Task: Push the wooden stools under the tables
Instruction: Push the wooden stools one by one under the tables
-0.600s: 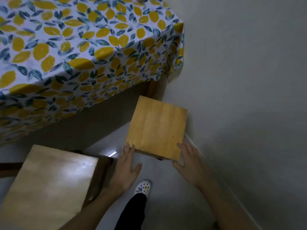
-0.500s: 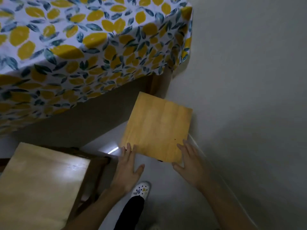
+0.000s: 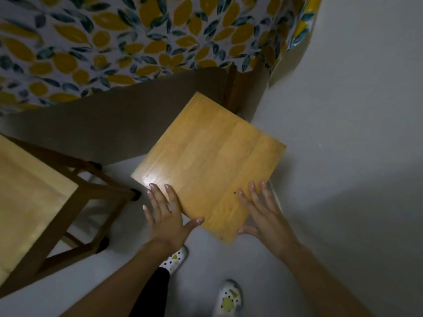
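A square wooden stool [image 3: 210, 161] stands on the floor in front of the table, its far corner near the table leg [image 3: 231, 90]. The table wears a lemon-print cloth [image 3: 137, 42] that hangs over its edge. My left hand [image 3: 167, 216] lies on the seat's near left edge, fingers spread on top and thumb along the rim. At the near right corner my right hand [image 3: 263, 213] rests the same way, thumb against the edge. The stool's legs are hidden under the seat.
A second, paler wooden stool [image 3: 27, 202] with dark legs stands at the left, close to my left hand. A white wall [image 3: 354, 133] runs down the right side, next to the stool. My two patterned shoes [image 3: 174, 261] [image 3: 229, 298] are on the grey floor below.
The stool has turned and slid toward the table leg with both hands on its near edge. The view has moved closer and lower, and my second shoe has come into view.
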`<state>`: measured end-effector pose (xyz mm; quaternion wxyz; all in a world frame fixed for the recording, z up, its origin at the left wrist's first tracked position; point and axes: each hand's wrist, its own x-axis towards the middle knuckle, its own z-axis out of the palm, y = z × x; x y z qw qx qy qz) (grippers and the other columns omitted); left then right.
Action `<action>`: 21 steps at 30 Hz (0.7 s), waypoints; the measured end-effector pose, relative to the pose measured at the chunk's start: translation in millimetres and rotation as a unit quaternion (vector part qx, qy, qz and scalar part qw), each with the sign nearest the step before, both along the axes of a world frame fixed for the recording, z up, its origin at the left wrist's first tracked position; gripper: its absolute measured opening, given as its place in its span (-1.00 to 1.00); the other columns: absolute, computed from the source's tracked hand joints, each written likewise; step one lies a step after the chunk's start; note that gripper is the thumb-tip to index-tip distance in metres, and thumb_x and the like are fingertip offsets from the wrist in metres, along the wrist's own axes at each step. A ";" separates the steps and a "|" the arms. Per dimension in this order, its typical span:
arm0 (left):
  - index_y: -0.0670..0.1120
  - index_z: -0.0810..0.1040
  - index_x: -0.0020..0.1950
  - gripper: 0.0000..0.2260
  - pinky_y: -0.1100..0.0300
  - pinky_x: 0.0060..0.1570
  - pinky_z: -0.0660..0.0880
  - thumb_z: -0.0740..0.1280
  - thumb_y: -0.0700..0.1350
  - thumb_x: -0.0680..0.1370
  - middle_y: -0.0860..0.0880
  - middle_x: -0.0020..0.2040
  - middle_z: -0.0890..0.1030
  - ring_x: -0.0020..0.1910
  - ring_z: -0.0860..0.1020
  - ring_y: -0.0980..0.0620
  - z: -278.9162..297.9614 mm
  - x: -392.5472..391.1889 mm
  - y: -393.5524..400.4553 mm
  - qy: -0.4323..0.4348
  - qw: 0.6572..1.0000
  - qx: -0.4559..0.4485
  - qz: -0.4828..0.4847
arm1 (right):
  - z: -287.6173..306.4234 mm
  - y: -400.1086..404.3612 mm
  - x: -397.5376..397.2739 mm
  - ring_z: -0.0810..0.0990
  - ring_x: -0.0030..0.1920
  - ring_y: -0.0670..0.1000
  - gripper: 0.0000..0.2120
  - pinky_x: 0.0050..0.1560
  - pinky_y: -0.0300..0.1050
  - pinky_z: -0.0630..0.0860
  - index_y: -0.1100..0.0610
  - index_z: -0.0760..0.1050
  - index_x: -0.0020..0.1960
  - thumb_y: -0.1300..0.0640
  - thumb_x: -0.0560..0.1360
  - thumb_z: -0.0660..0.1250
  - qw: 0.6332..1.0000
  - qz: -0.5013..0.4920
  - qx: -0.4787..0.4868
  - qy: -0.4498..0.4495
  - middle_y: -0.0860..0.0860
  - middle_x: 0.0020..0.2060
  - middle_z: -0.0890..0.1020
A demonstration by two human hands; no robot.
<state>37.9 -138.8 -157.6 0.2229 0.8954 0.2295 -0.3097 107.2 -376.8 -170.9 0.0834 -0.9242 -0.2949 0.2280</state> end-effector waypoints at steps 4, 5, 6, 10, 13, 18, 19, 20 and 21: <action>-0.05 -0.61 0.35 0.06 -0.13 0.36 -0.40 -0.09 0.57 0.25 -0.21 0.32 -0.64 0.35 -0.56 -0.19 -4.1 1.3 0.0 0.002 1.000 0.016 0.005 | -10.5 -0.4 4.6 0.07 0.47 0.33 -0.07 0.29 0.27 0.35 0.13 0.25 0.45 -0.30 0.19 0.29 1.000 0.002 0.009 0.016 0.26 0.43 0.34; -0.04 -0.62 0.35 0.04 -0.13 0.35 -0.40 -0.12 0.57 0.24 -0.20 0.32 -0.64 0.36 -0.56 -0.18 -4.3 1.4 0.9 0.001 1.000 0.017 0.004 | -10.2 1.8 6.2 0.06 0.46 0.34 -0.04 0.27 0.30 0.38 0.15 0.26 0.44 -0.29 0.16 0.33 0.999 0.004 0.006 0.032 0.29 0.43 0.33; -0.04 -0.61 0.35 0.03 -0.13 0.36 -0.39 -0.11 0.56 0.26 -0.20 0.32 -0.64 0.36 -0.56 -0.18 -4.9 1.8 2.4 0.001 1.000 0.020 0.005 | -6.7 5.7 9.8 0.03 0.46 0.38 0.03 0.25 0.34 0.39 0.19 0.24 0.45 -0.30 0.12 0.40 0.999 0.014 0.002 0.040 0.33 0.44 0.29; -0.05 -0.58 0.37 0.00 -0.15 0.43 -0.33 -0.01 0.48 0.34 -0.22 0.34 -0.61 0.37 -0.54 -0.20 -4.3 14.7 13.6 0.008 0.999 0.031 0.003 | -4.2 22.2 26.0 -0.33 0.48 0.29 0.18 0.45 0.31 0.11 0.26 -0.07 0.54 -0.09 0.21 0.58 0.997 0.048 0.018 0.058 0.24 0.52 -0.20; -0.04 -0.57 0.39 0.02 -0.13 0.38 -0.36 -0.11 0.54 0.27 -0.21 0.37 -0.59 0.38 -0.53 -0.18 -6.1 33.9 35.6 -0.002 0.999 0.043 -0.007 | -17.1 39.0 41.8 -0.10 0.46 0.44 0.10 0.21 0.43 0.37 0.25 0.20 0.43 -0.33 0.07 0.37 0.998 0.053 -0.004 0.037 0.36 0.46 0.07; -0.04 -0.54 0.40 0.02 -0.17 0.41 -0.32 -0.01 0.51 0.31 -0.19 0.34 -0.60 0.38 -0.52 -0.16 -7.0 87.0 86.3 -0.014 0.998 0.048 -0.026 | -21.8 87.1 90.0 0.05 0.35 0.56 -0.08 0.07 0.48 0.44 0.24 0.22 0.39 -0.31 0.19 0.17 0.998 0.032 0.045 0.005 0.46 0.40 0.20; -0.04 -0.52 0.41 0.02 -0.17 0.41 -0.31 0.01 0.49 0.31 -0.19 0.34 -0.60 0.38 -0.51 -0.16 -6.9 98.6 96.4 -0.018 0.998 0.050 -0.030 | -23.7 96.5 101.2 0.05 0.35 0.55 -0.08 0.05 0.50 0.44 0.24 0.21 0.38 -0.30 0.19 0.21 0.998 0.032 0.058 0.004 0.48 0.39 0.22; -0.04 -0.50 0.42 0.02 -0.16 0.40 -0.32 0.02 0.49 0.31 -0.19 0.35 -0.59 0.39 -0.51 -0.16 -7.0 109.9 106.4 -0.023 0.998 0.050 -0.032 | -25.1 106.4 112.6 0.03 0.34 0.55 -0.06 0.05 0.53 0.42 0.24 0.20 0.38 -0.27 0.17 0.30 0.997 0.030 0.065 0.004 0.49 0.38 0.21; -0.04 -0.49 0.43 0.02 -0.16 0.40 -0.33 0.02 0.49 0.31 -0.19 0.36 -0.58 0.39 -0.51 -0.16 -8.1 120.6 116.2 -0.027 0.998 0.048 -0.034 | -26.1 116.1 123.6 0.00 0.34 0.55 -0.02 0.05 0.56 0.39 0.25 0.21 0.39 -0.22 0.13 0.41 0.997 0.029 0.069 0.003 0.50 0.38 0.20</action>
